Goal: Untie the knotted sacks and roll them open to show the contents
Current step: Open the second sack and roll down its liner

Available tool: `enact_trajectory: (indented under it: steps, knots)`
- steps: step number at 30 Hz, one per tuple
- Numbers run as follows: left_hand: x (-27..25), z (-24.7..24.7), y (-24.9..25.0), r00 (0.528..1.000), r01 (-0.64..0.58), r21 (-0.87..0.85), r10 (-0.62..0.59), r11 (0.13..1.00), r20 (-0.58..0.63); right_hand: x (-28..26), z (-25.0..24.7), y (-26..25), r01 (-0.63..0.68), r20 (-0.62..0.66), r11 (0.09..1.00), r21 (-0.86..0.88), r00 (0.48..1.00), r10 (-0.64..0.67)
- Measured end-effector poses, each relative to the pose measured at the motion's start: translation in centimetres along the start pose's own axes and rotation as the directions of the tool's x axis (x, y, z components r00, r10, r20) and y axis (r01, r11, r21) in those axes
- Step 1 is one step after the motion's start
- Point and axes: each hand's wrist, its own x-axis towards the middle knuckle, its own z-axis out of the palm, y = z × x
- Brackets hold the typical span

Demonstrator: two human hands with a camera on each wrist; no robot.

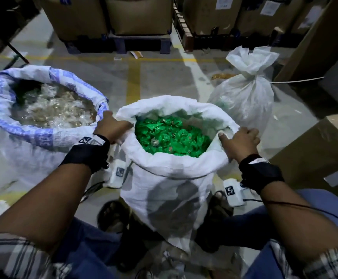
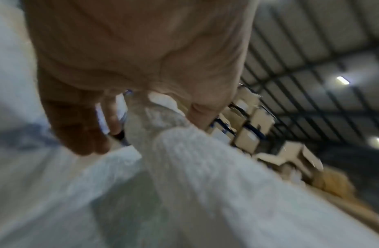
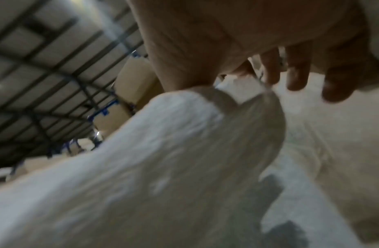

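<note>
rolling the rim of the middle sack [image 1: 170, 178] is the step in hand, so work both sides down together — keep the cuff even all round and turn the fabric outward, so the green packets [image 1: 172, 135] inside stay in plain sight and the sack does not slump between your knees. your left hand [image 1: 111, 127] sits on the left rim, thumb curled over the edge into the mouth and fingers wrapped down the outside, gripping a bunched fold; the left wrist view shows that white fabric [image 2: 163, 117] pinched between thumb and fingers. your right hand [image 1: 242, 139] takes the right rim the same way, thumb inside, fingers curled over the outside, though the wrist view is too blurred to say how tight. the blue-striped sack [image 1: 49, 133] to the left stands already rolled open, touching the one you hold. the knotted sack [image 1: 244, 93] just behind on the right is still tied — that one is left to do.
</note>
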Motion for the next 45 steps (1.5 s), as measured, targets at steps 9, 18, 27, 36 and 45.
enact_trajectory:
  steps: [9, 18, 27, 36, 45]
  knots:
    - [-3.6, 2.6, 1.3, 0.759, -0.580, 0.597, 0.634, 0.554, 0.149, 0.2, -0.5, -0.5, -0.298, 0.384, 0.703, 0.646, 0.923, 0.038]
    - [-9.1, 9.1, 1.5, 0.631, -0.775, 0.430, 0.540, 0.463, 0.556, 1.0, -3.0, -1.0, -0.467, 0.677, 0.682, 0.563, 0.734, -0.056]
    - [-8.9, 9.8, 1.6, 0.602, -0.794, 0.360, 0.549, 0.490, 0.579, 0.6, -2.1, -1.3, -0.595, 0.640, 0.365, 0.716, 0.769, -0.003]
    - [-9.8, 11.2, 0.2, 0.543, -0.836, 0.456, 0.576, 0.304, 0.611, 1.1, 0.3, -2.0, 0.318, 0.071, 0.913, 0.256, 0.936, -0.346]
    - [-10.0, 11.7, 0.1, 0.530, -0.798, 0.586, 0.629, 0.143, 0.568, 1.4, -0.9, -2.1, -0.320, 0.556, 0.685, 0.655, 0.818, -0.149]
